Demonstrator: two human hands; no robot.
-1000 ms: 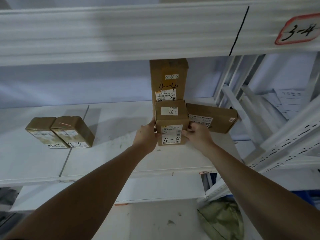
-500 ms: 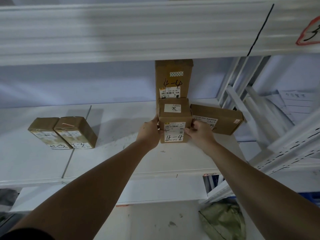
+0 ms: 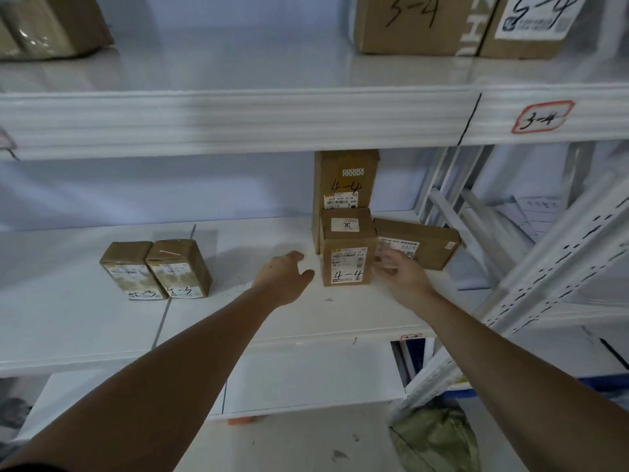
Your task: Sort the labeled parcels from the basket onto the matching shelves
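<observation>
A small brown parcel marked 4-4 (image 3: 348, 248) stands on the white middle shelf (image 3: 258, 311). Behind it stands a taller parcel also marked 4-4 (image 3: 345, 178), and a flat brown parcel (image 3: 420, 241) lies to its right. My left hand (image 3: 284, 275) hovers just left of the small parcel, fingers relaxed, a small gap between them. My right hand (image 3: 398, 272) is just right of it, fingers loosely spread, holding nothing; whether its fingertips still touch the parcel is unclear.
Two brown parcels marked 4-3 (image 3: 155, 269) stand on the shelf's left part. The upper shelf carries a red-framed 3-4 tag (image 3: 541, 116) and boxes marked 3-4 (image 3: 412, 23). White perforated uprights (image 3: 558, 264) slant at right. A green bag (image 3: 435, 441) lies on the floor.
Both hands have let go of the small 4-4 parcel and drawn back from its sides. The parcel now stands on the shelf. The view has tilted up, showing the upper shelf.
</observation>
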